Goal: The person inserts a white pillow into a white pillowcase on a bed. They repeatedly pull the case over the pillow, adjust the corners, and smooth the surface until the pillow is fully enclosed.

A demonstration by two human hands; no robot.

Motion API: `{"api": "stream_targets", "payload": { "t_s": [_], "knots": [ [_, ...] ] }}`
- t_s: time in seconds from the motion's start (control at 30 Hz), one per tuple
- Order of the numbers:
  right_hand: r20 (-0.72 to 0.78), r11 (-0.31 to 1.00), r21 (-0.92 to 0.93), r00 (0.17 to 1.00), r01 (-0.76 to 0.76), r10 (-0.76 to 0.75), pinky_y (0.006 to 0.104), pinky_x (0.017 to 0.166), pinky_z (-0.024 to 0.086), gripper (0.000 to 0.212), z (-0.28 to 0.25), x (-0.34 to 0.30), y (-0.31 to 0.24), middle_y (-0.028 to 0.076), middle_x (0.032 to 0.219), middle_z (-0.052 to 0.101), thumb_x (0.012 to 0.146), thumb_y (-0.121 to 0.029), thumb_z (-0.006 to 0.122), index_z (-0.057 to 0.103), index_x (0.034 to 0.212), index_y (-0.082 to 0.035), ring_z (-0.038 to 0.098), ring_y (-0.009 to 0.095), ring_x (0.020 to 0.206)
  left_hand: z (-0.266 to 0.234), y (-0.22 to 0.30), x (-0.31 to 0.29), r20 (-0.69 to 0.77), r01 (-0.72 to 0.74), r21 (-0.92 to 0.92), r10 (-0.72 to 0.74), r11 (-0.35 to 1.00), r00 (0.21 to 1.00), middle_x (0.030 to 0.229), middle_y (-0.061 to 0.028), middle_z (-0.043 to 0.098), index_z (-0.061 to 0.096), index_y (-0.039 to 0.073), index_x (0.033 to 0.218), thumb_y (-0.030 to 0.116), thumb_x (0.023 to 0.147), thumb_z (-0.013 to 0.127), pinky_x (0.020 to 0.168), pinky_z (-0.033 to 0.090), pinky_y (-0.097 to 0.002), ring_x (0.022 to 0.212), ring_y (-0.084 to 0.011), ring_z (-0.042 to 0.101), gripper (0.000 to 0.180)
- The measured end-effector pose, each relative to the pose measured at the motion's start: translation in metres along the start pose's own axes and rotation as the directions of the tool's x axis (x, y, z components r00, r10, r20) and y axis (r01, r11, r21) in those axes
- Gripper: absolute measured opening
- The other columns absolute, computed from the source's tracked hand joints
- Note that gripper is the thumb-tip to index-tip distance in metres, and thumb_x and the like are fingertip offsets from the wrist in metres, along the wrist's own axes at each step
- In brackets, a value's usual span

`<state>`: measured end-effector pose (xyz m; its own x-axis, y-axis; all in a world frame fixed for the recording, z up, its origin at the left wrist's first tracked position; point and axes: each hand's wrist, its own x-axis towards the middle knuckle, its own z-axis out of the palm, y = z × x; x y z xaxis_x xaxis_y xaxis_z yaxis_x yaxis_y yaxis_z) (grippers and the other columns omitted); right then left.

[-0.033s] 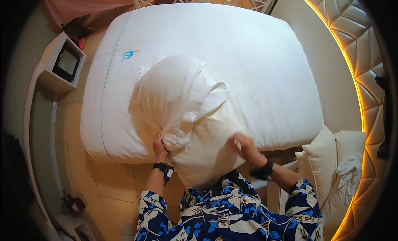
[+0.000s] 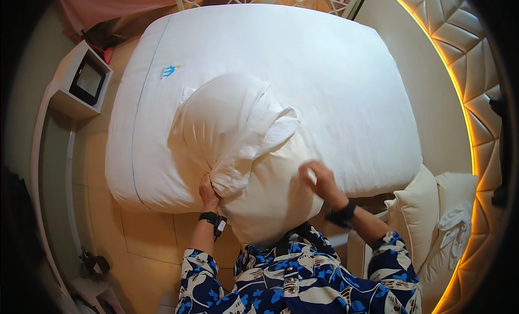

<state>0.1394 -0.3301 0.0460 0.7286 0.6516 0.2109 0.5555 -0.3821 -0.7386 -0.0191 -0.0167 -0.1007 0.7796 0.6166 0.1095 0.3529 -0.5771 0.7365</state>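
Observation:
A cream pillow [image 2: 270, 192] leans against my body at the bed's near edge. Its far part sits inside a white pillowcase [image 2: 224, 114], whose bunched, creased opening runs across the pillow. With fingers closed, my left hand [image 2: 208, 192] grips the gathered cloth at the left side of that opening. My right hand [image 2: 323, 182] hovers by the pillow's right edge, slightly blurred. Its fingers are bent with a gap to the thumb, and nothing shows in them.
Beneath the pillow spreads a bed [image 2: 346, 87] in a white cover. More pillows [image 2: 416, 206] and a crumpled white cloth [image 2: 457, 222] lie at the right, by the padded lit headboard wall [image 2: 481, 119]. On the left wall hangs a white cabinet [image 2: 65, 106].
My right hand has shifted very slightly. My left hand, the pillow and the pillowcase have stayed in place.

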Motion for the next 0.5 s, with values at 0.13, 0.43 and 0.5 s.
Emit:
{"api": "stream_targets", "payload": {
  "t_s": [0.13,0.43,0.5],
  "knots": [
    [0.249,0.961,0.016,0.932,-0.275,0.262,0.0399,0.074,0.047,0.017,0.028,0.018,0.058,0.013,0.097,0.059,0.079,-0.015,0.061,0.058,0.093,-0.006,0.055,0.034,0.091,0.002,0.022,0.005,-0.084,0.098,-0.003,-0.098,0.995,0.992,0.087,-0.0179,0.061,0.058,0.003,0.094,0.020,0.076,0.062,0.074,0.044,-0.0420,0.084,-0.0369,0.057,0.025],
    [0.304,0.982,0.137,0.937,0.134,-0.170,0.0381,0.063,0.046,0.011,0.037,0.042,0.052,0.009,0.078,0.053,0.072,-0.007,0.061,0.055,0.081,-0.007,0.055,0.030,0.073,-0.011,0.081,0.044,-0.155,-0.078,0.098,0.093,0.992,0.984,0.084,-0.0107,0.060,0.058,0.001,0.104,0.009,0.076,0.060,0.074,0.046,-0.0337,0.083,-0.0250,0.058,0.029],
    [0.257,0.974,0.025,0.940,0.225,-0.224,0.0364,0.066,0.046,0.018,0.025,0.066,0.057,0.008,0.084,0.056,0.069,-0.004,0.063,0.058,0.086,-0.008,0.057,0.027,0.081,-0.006,0.095,0.047,0.099,0.403,-0.590,-0.433,0.699,0.896,0.074,-0.0018,0.058,0.060,0.001,0.086,0.012,0.087,0.051,0.063,0.045,-0.0265,0.069,-0.0116,0.055,0.014]
  ]
}}
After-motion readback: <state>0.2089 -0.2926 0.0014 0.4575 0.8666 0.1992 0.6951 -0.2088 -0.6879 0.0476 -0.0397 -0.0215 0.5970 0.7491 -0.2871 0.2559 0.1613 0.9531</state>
